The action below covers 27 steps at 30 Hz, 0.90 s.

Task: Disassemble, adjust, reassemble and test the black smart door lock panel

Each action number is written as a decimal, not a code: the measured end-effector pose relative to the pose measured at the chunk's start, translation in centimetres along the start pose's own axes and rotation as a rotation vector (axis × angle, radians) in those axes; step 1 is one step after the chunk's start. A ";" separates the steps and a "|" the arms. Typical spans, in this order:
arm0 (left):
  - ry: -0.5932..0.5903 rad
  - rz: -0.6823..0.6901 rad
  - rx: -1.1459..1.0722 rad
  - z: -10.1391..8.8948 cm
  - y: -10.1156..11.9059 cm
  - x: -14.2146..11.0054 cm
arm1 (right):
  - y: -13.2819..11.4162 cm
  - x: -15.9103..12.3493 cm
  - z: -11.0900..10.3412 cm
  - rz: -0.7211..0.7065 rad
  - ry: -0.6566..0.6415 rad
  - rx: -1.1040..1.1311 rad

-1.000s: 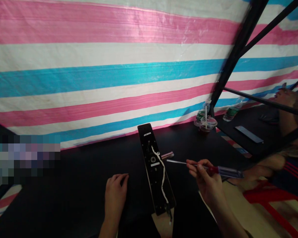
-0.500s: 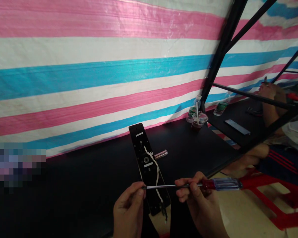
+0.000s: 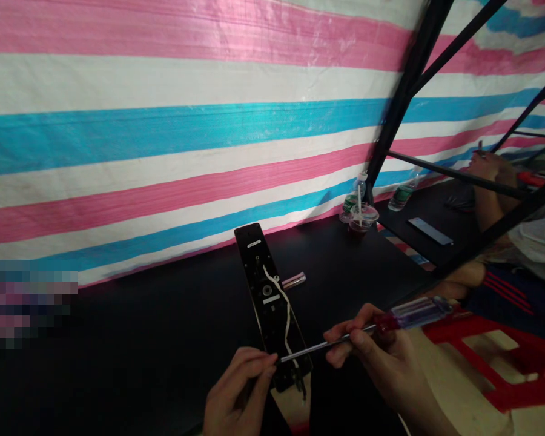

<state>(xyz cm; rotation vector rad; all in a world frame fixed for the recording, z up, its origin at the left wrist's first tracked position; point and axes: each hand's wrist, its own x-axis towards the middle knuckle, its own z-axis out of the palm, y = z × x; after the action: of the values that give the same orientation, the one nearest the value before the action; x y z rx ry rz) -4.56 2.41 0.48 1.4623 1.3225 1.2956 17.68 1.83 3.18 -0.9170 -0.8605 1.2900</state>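
My right hand (image 3: 384,357) is closed around the shaft of a screwdriver (image 3: 413,313) near its clear and red handle, which points up to the right. The shaft slants down to the left, and its dark tip meets the pinched fingertips of my left hand (image 3: 238,390). Whatever sits between those left fingertips is too small to make out. Below and beyond both hands lies a long black panel (image 3: 251,235), with white labels, a round fitting and a white cable (image 3: 287,309) ending in a connector at the near end. Neither hand visibly grips the panel.
The panel rests on a black table (image 3: 163,327). Beside it lies a small clear packet (image 3: 294,280). A lidded cup with a straw (image 3: 362,219) and bottles stand further back. A black metal frame (image 3: 399,109) rises at right; beyond it sits another person.
The screwdriver has tilted: its handle went up to the right and its tip down. My left hand has moved slightly right and down along with the tip. The panel stays in place.
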 end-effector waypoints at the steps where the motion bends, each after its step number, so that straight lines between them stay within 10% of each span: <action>1: 0.002 0.016 0.001 0.2 0.2 -0.1 | -0.1 0.2 -0.1 -0.002 -0.003 -0.001; 16: 0.134 -0.099 -0.182 0.7 -1.0 -0.2 | 2.3 0.1 2.2 -0.025 0.227 0.225; 27: -0.015 -0.156 -0.141 0.7 -1.9 0.4 | 1.3 0.9 1.9 -0.101 0.216 0.202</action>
<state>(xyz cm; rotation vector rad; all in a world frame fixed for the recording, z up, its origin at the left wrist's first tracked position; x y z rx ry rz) -4.31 3.14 -1.39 1.2444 1.2820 1.2474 15.47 2.98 2.79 -0.8236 -0.5889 1.1438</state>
